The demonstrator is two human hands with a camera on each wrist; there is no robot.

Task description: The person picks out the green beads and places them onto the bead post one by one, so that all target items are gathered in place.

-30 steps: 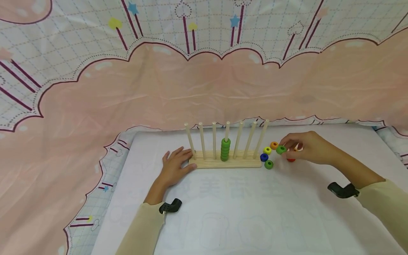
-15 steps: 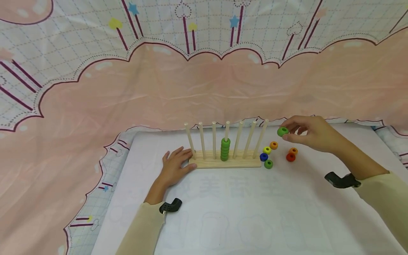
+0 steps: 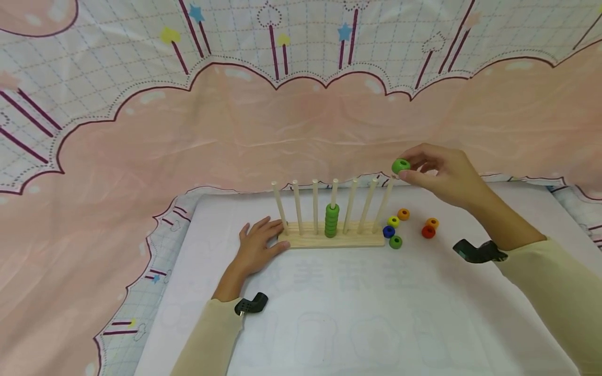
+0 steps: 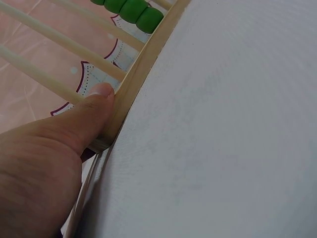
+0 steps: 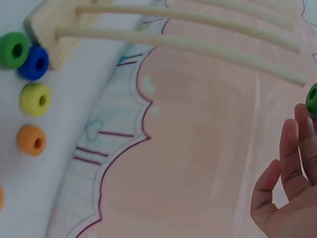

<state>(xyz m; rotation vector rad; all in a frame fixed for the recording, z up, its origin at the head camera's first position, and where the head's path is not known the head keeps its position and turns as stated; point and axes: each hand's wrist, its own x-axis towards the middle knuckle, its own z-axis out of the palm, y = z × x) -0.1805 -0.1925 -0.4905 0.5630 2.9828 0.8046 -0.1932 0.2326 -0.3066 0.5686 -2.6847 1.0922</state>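
Thumb and fingertips of my right hand (image 3: 444,175) pinch a green bead (image 3: 401,166), held up near the top of the rightmost peg (image 3: 383,204). In the right wrist view that green bead (image 5: 312,100) is cut off by the frame edge, close to the peg's tip. A wooden peg rack (image 3: 305,242) stands on the white table, its middle peg carrying a stack of green beads (image 3: 331,222). My left hand (image 3: 257,249) holds the rack's left end. The left wrist view has the thumb (image 4: 94,111) on the base, other fingers hidden.
Right of the rack lie loose beads: green (image 3: 395,242), blue (image 3: 388,231), yellow (image 3: 393,221) and orange (image 3: 403,214). Farther right, a red bead (image 3: 428,231) touches another orange one (image 3: 432,223). Patterned pink cloth (image 3: 301,130) hangs behind the white table (image 3: 329,313).
My right hand has lifted the green bead from among the loose beads, then carried it up and left toward the rightmost peg. The left hand and the rack have stayed put.
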